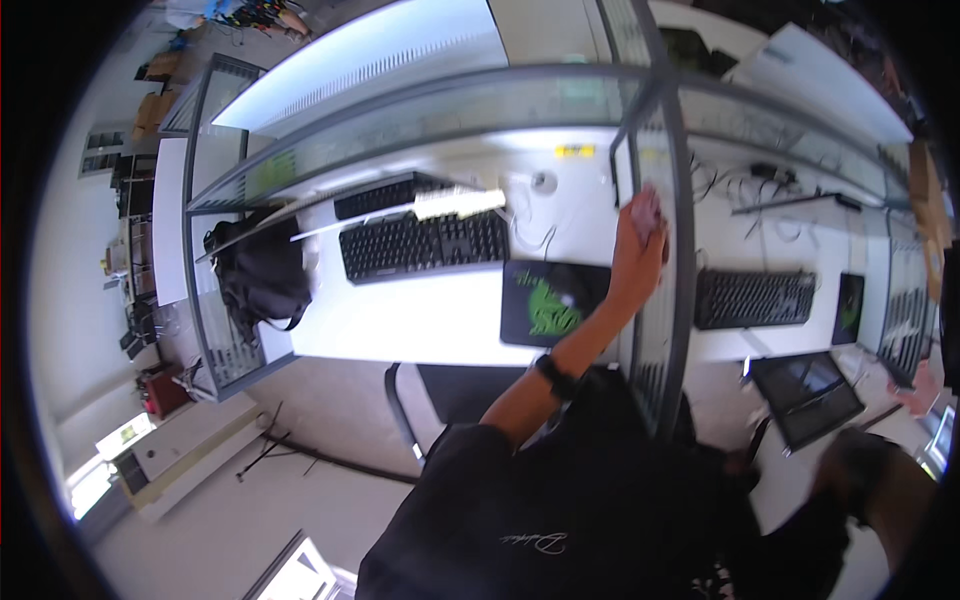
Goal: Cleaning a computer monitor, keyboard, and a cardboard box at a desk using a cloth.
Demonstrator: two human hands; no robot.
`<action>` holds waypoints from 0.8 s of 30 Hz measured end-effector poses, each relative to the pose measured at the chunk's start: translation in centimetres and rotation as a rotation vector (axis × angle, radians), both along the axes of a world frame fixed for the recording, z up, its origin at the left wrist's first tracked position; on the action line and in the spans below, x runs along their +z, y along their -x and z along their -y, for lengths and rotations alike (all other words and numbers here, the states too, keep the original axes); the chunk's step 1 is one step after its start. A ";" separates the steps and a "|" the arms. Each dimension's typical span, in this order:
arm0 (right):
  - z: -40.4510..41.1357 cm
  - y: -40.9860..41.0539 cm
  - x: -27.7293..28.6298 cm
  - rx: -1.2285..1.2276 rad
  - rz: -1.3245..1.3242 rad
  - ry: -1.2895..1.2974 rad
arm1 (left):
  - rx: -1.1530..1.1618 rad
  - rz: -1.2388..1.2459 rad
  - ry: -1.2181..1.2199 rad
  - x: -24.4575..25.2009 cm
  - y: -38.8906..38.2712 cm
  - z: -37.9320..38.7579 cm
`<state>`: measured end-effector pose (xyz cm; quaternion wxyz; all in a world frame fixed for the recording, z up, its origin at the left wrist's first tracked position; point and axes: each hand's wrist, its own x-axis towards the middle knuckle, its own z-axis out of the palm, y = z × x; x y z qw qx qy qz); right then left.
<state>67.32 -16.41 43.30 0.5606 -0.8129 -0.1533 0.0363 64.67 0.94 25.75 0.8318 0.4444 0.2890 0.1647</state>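
My left hand (637, 259), on an arm with a black wristband, reaches up to the grey-framed glass partition (660, 322) between two white desks. In its fingers is a crumpled pinkish cloth (646, 217), blurred, held at the glass. Whether the cloth touches the pane I cannot tell. Below the forearm lies a black mouse pad (555, 304) with a green print, and a dark mouse (574, 289) rests on it. My right hand is out of view.
A black keyboard (424, 247) and a black backpack (262, 277) are on the near desk (405, 322). Beyond the partition stand another keyboard (754, 298) and loose cables (750, 176). A black chair (465, 394) sits below the desk edge. Part of another person (900, 495) shows at right.
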 end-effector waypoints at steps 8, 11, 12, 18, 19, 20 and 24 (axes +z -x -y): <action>-6.5 2.0 -7.5 0.371 0.063 0.310 | 0.067 0.374 -0.250 0.8 2.7 3.4; -8.1 3.1 -8.5 0.331 0.004 0.170 | 0.076 0.211 -0.236 -0.2 0.3 1.3; -8.1 2.8 -8.5 0.244 -0.175 0.021 | 0.124 0.263 -0.252 0.5 -1.5 0.2; -8.2 1.8 -8.2 0.358 -0.041 0.225 | 0.162 0.358 -0.028 -0.5 -9.2 -5.5; -8.2 2.0 -8.1 0.355 -0.049 0.226 | 0.159 0.351 -0.026 -0.9 -9.3 -5.5; -8.2 2.0 -8.0 0.334 -0.082 0.205 | 0.186 0.385 0.013 -1.6 -9.6 -5.4; -8.5 2.2 -8.5 0.305 -0.105 0.139 | 0.333 0.223 -0.298 -9.9 -9.4 -4.4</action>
